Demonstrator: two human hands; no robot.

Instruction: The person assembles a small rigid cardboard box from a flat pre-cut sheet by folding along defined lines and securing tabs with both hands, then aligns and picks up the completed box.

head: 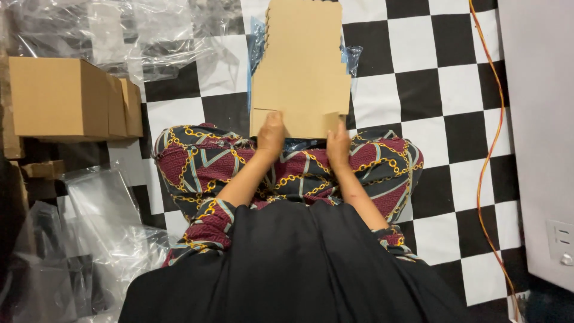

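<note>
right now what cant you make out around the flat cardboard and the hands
- Head view: top of the flat cardboard is cut off by the frame edge.
- Blue-tinted plastic behind it is mostly hidden by the cardboard.
- Fingertips of left hand and right hand are tucked under the cardboard's lower edge.

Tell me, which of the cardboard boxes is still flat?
The flattened cardboard box held by both hands ahead of the knees; the boxes at left are assembled.

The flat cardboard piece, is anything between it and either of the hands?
Nothing visible. The left hand and right hand both grip the near edge of the flattened cardboard box directly, above the patterned lap. A blue-tinted plastic bag lies under the cardboard's far part, not between the hands and it.
</note>
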